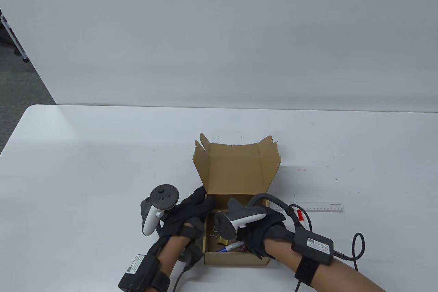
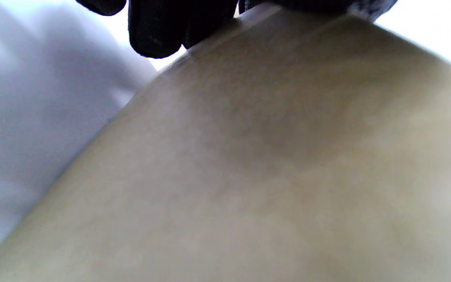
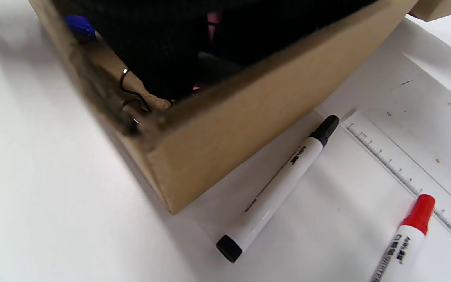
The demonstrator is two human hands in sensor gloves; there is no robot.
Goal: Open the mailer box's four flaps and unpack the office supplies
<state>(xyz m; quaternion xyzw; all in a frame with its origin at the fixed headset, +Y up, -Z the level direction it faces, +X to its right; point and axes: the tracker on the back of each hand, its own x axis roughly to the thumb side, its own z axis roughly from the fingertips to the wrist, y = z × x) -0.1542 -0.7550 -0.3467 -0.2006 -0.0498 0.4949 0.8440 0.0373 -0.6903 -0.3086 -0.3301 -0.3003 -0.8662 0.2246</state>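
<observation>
Upright lid (image 1: 234, 172) walls the mailer box (image 1: 236, 259) behind; markers (image 3: 278, 184) and ruler (image 1: 321, 207) crowd its right side.

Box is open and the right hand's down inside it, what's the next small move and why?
Probably close the right hand on the blue-capped pen and lift it out: it lies in the mailer box, while two markers already lie outside.

From my feed I see a broad white tabletop with rounded corners (image 1: 102, 155) under even light, a plain pale grey wall (image 1: 219, 32) behind it, and grey carpeted floor (image 1: 17, 83) at far left.
</observation>
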